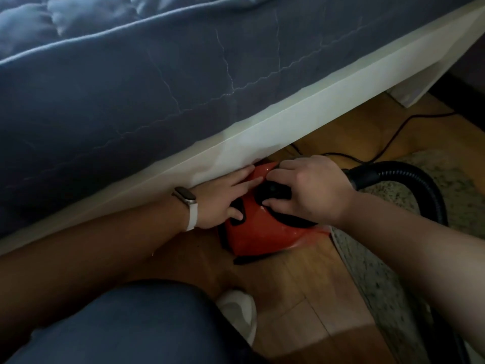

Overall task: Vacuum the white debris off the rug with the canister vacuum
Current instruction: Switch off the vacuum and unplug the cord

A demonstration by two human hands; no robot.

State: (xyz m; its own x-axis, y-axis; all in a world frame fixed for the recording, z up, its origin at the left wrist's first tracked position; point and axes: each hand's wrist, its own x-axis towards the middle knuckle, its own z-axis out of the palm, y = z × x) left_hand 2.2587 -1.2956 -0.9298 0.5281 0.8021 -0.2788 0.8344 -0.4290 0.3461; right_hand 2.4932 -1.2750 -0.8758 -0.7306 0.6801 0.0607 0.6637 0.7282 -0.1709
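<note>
Knee (131, 324) foreground. Right hand (312, 190) curled round handle (273, 191) of canister vacuum (257, 237); left hand (225, 198) flat beside it, fingers straight. Vacuum's far end hidden behind hands.

Blue-grey quilted cover (131, 88) w/ wavy stitch lines fills the top left and reaches down to a white side board (262, 132), which runs diag. from btm left to top right. White bed leg (409, 93) stands on the floor at upper right. Wood plank floor (288, 279), warm brown, shows below the side board. Btm centre: white shoe (241, 311) on the planks, partly hidden by a knee in blue trousers (118, 324). White-strap fitness band (187, 203) w/ dark oblong face sits on a wrist just below the side board.
</note>
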